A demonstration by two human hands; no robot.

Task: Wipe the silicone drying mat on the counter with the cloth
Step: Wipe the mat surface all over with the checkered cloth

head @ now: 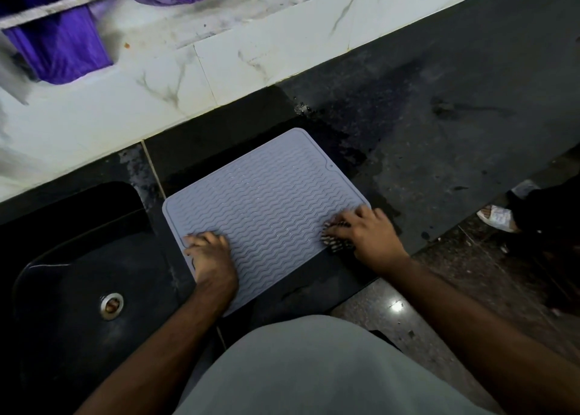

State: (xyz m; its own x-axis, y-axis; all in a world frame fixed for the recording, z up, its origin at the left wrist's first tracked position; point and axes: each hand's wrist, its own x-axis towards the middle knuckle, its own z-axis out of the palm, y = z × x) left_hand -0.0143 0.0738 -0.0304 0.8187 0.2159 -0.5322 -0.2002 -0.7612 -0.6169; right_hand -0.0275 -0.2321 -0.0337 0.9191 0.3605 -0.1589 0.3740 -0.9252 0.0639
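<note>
I saw left hand flat on grey silicone drying mat, fingers straight; right hand pressed striped cloth on mat's right edge, fingers curled on it.

One mat, one cloth, one sink, two hands.

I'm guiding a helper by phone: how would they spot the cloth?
Find the grey wavy-ribbed drying mat on the dark counter beside the sink. At its right edge, under the right hand, lies the cloth, dark with light stripes.
</note>
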